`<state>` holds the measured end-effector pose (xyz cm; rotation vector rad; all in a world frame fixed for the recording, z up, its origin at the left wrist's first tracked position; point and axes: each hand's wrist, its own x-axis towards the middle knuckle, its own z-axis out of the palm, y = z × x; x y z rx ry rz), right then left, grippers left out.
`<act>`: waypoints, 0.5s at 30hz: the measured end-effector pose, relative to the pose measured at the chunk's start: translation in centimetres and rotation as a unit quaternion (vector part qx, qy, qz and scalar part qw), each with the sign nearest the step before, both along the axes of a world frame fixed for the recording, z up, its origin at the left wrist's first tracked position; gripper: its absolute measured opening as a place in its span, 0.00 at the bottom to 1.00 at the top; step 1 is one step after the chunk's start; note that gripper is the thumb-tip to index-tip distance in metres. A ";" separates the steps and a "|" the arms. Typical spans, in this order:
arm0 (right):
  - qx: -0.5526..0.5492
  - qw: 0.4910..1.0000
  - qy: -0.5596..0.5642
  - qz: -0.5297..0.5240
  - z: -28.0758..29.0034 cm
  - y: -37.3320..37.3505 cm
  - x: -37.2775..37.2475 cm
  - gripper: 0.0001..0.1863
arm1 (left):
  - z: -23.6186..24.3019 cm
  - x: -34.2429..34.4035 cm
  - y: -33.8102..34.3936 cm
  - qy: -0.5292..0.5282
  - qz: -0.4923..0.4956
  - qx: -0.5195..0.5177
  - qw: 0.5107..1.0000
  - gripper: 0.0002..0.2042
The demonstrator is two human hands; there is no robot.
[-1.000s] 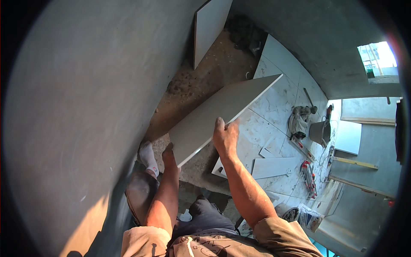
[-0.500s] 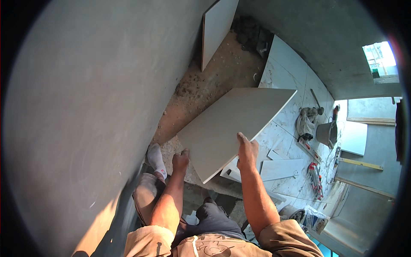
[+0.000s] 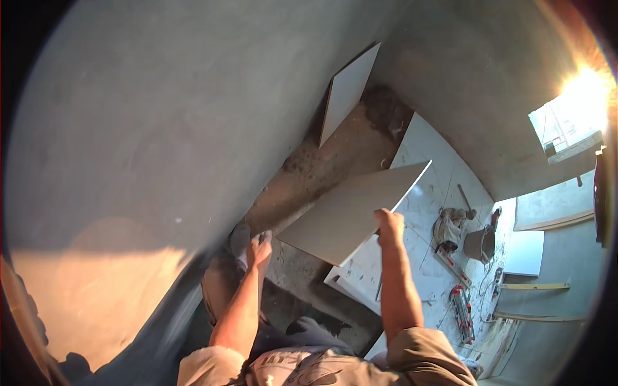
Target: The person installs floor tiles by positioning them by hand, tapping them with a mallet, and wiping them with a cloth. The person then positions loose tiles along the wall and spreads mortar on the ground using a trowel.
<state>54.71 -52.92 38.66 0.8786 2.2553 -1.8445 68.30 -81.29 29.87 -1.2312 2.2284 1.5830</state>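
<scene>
grey bucket (image 3: 479, 246) near window opening (image 3: 566, 125)

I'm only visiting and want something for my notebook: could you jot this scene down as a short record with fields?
Right grip: closed on the right edge of a grey panel
Left grip: beside the panel's left corner; contact unclear
Second panel: on edge by the grey wall
Floor at right: pale tiles, with a bucket and red-and-grey tool
Light: bright window opening, upper right

The right grip (image 3: 391, 228) holds a grey tile (image 3: 347, 219) by one edge, with the left grip (image 3: 261, 248) near a corner.
</scene>
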 end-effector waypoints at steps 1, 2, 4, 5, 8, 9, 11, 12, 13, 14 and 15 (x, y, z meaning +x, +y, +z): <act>-0.009 1.000 -0.009 0.006 2.1 1.0 0.9 0.09 | 0.7 -0.4 1.6 -0.005 -0.014 -0.015 1.000 0.24; 0.017 0.999 -0.031 0.027 5.3 1.0 2.2 0.08 | 0.8 -0.2 2.7 -0.013 -0.026 -0.033 0.999 0.26; -0.067 0.996 -0.006 0.061 8.8 1.8 4.7 0.10 | -4.3 0.4 3.9 -0.016 -0.058 -0.050 0.997 0.29; -0.089 0.992 -0.010 0.092 11.0 3.0 6.0 0.11 | -7.0 0.9 5.7 -0.022 -0.063 -0.042 0.997 0.29; -0.083 0.987 -0.022 0.132 16.6 4.2 10.3 0.12 | -13.7 3.1 8.5 -0.039 -0.044 0.016 0.998 0.32; -0.059 0.987 -0.014 0.148 18.3 4.3 11.5 0.11 | -15.3 3.1 8.5 -0.087 -0.081 0.102 0.988 0.33; -0.023 0.987 -0.010 0.161 20.6 4.6 13.5 0.11 | -18.1 2.5 10.3 -0.136 -0.121 0.200 0.963 0.35; -0.018 0.983 -0.009 0.183 21.1 4.7 14.2 0.11 | -18.8 2.4 11.6 -0.126 -0.004 0.313 0.941 0.36; -0.017 0.983 -0.019 0.183 20.5 5.5 14.5 0.11 | -19.3 2.9 12.6 -0.114 0.116 0.415 0.895 0.37; 0.003 0.975 -0.061 0.212 19.7 6.8 14.6 0.12 | -19.7 4.0 13.2 -0.122 0.121 0.414 0.894 0.37; 0.033 0.967 -0.104 0.232 19.4 8.4 14.9 0.13 | -18.8 4.8 15.3 -0.094 0.132 0.405 0.900 0.38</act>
